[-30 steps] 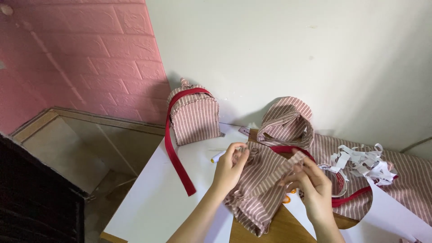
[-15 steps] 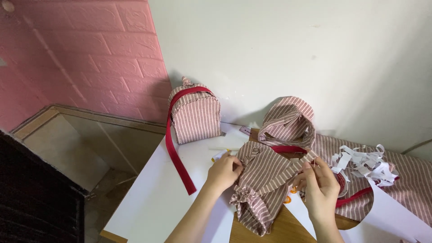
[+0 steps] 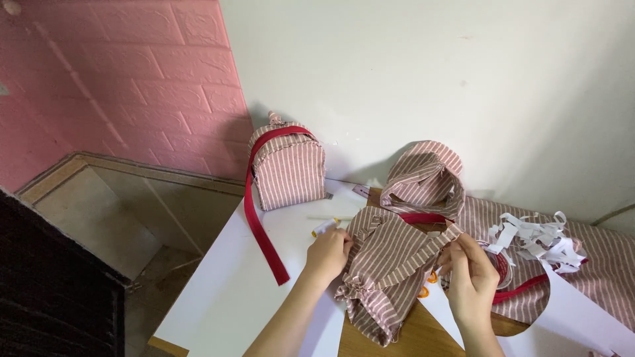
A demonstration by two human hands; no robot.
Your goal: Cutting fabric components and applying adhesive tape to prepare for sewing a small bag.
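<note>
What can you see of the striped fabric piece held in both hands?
The striped fabric piece looks like soft cloth in pink-brown and white stripes, crumpled, with a gathered ruffle at its lower end. The left hand pinches its left edge, the right hand its upper right corner. Its lower part drapes onto the white table.

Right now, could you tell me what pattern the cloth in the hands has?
Cloth: reddish-brown and white stripes, head view.

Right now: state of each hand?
Left hand: closed, pinching the left edge of the striped fabric piece.
Right hand: closed, fingers gripping the same piece's right end.
</note>
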